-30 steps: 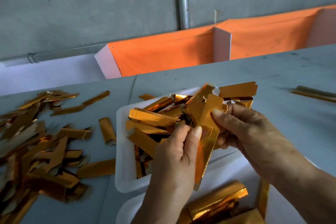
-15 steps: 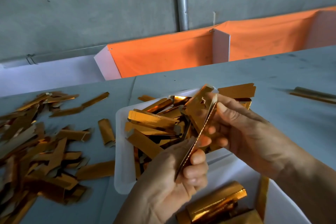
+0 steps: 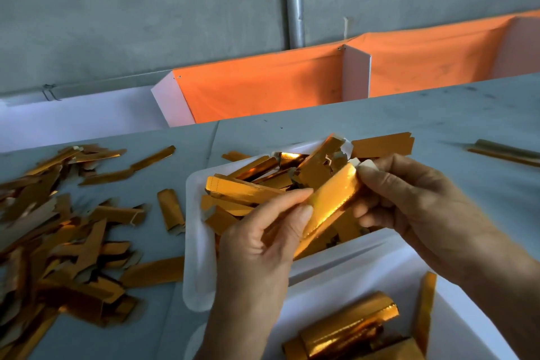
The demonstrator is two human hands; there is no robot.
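The left hand (image 3: 263,242) pinches the lower end of a gold strip (image 3: 330,204) between thumb and forefinger; the right hand (image 3: 415,207) pinches its upper end, fingers curled behind it; the strip slants up from one hand to the other, shiny face up, just above a white tray (image 3: 198,242) heaped with more gold pieces. Nearer than the hands, under the wrists, a near tray (image 3: 365,272) holds a folded gold box (image 3: 350,327). All of it sits on a dull grey bench (image 3: 438,126), scuffed, with a seam running away beyond the left hand. Left of that hand a loose pile (image 3: 58,242) of gold pieces sprawls over the bench, some showing drab backs; far to the right of the right hand a few stray strips (image 3: 505,152) lie alone. Beyond the hands, past the bench's far edge, an orange cloth (image 3: 263,88) hangs, split by a white divider (image 3: 356,73); above it stands a bare concrete wall (image 3: 117,9), stained; a metal pipe (image 3: 292,0) runs straight up it.
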